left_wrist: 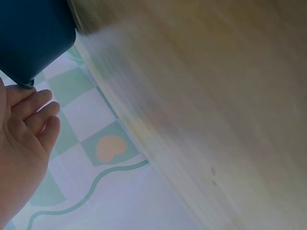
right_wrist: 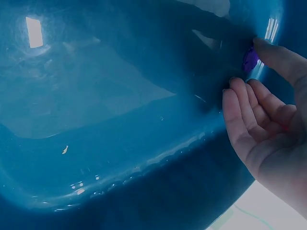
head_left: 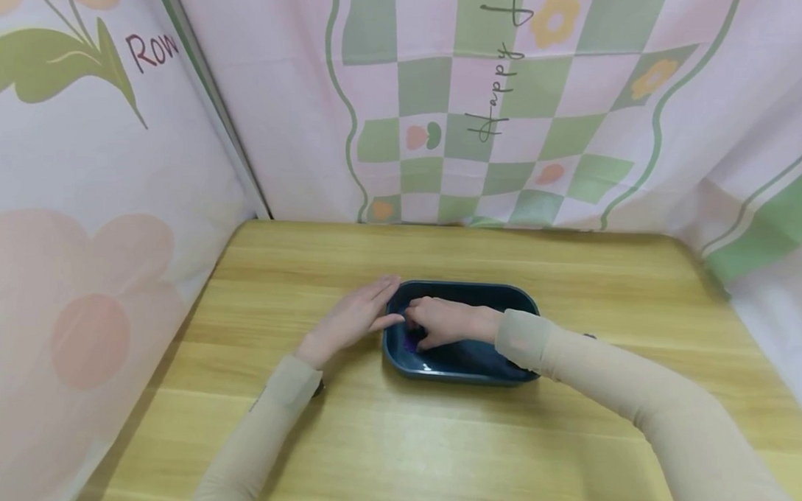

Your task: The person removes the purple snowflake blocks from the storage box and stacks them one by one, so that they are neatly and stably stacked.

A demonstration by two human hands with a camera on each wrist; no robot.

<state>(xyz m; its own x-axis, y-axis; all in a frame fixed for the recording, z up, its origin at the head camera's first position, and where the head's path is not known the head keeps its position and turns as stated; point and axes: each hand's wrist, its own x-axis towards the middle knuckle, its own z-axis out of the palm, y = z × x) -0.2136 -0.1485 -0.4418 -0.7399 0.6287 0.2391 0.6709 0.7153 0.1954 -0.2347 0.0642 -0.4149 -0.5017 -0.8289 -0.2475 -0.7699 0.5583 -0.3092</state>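
A dark blue rounded basin (head_left: 466, 376) stands on the wooden table and has clear water in it. My right hand (head_left: 446, 320) reaches down into its left end. Its thumb and bent fingers sit about a small, crinkled purple thing (right_wrist: 250, 60), whose kind I cannot tell. Purple also shows beside the thumb in the head view. My left hand (head_left: 359, 312) is at the basin's left rim, fingers stretched along the outside and thumb over the edge. In the left wrist view, its fingertips meet the rim at a corner.
The table (head_left: 474, 445) has a light wood grain. A checked curtain (head_left: 469, 98) hangs behind its far edge, and a flowered curtain (head_left: 79, 173) borders the left side. A tiny pale fleck (right_wrist: 65, 150) shows in the basin.
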